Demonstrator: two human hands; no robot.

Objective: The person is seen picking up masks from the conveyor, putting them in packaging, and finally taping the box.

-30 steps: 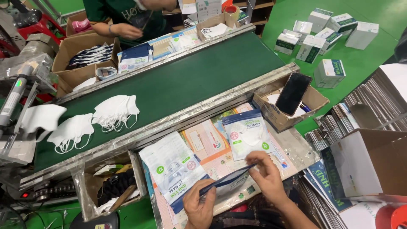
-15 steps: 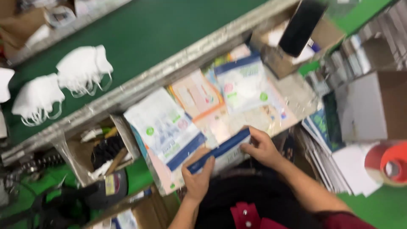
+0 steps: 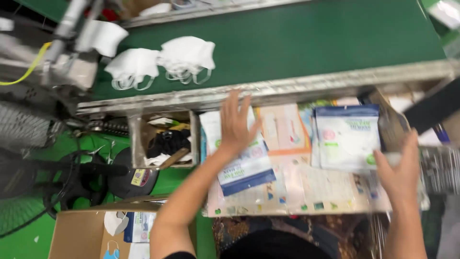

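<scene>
Gone from my hands: blue strip. Left hand point(image 3: 235, 125) spread flat on light, floppy, slick white-blue plastic pouch point(image 3: 244, 165); grip edges. Right hand point(image 3: 400, 168) open, empty.

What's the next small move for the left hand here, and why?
Probably reach on to the conveyor belt and take the nearest white face mask: the left hand is open and empty, stretched over the mask pouches toward the belt's edge.
</scene>
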